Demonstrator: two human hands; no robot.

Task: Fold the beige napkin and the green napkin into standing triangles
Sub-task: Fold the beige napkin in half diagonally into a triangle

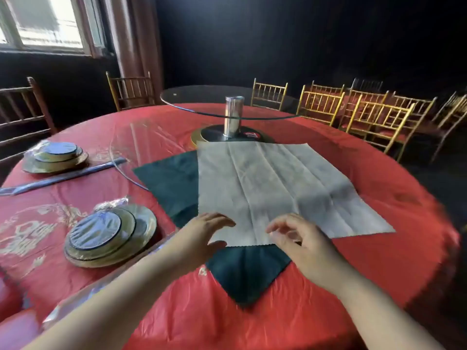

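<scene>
Head view: the beige napkin (278, 188) lies spread flat over the green napkin (247, 271) on the counter (404, 198), beside the glass turntable (197, 97). Left hand (202, 238) and right hand (303, 243) hover at its edge farthest from the turntable, fingers loosely apart, gripping nothing. Best to pinch that edge evenly, corners matched.

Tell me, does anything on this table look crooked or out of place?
The beige napkin lies askew on the green napkin, whose corners poke out at the left and the near side. The stacked plates seem wrapped in plastic film, which is odd for a dining table.
</scene>
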